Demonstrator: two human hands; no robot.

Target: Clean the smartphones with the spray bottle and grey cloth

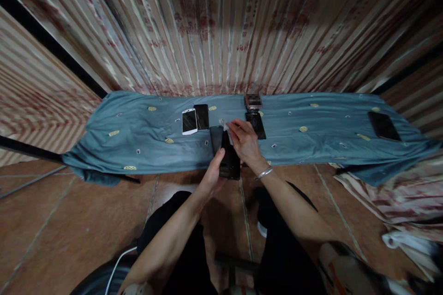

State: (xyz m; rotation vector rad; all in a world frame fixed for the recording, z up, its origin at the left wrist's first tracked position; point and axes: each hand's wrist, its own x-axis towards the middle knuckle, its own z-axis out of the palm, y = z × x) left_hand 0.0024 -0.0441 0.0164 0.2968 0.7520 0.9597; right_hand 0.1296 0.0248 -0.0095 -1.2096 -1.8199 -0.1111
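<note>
My left hand (212, 176) grips the lower end of a black phone (230, 161) and holds it above the near edge of a table covered in blue cloth (138, 133). Over the phone's upper end, my right hand (245, 140) pinches a small white piece (225, 125), perhaps a wipe, against the screen. A silver bracelet sits on my right wrist. Another dark phone (216, 137) lies on the cloth just behind the held one.
A white phone (189, 121) and a black phone (201, 116) lie side by side left of centre. One more dark phone (256, 124) is right of my hands, and a larger dark device (384, 126) lies at the far right. Behind stands a striped wall. Crumpled sheeting lies on the floor at right.
</note>
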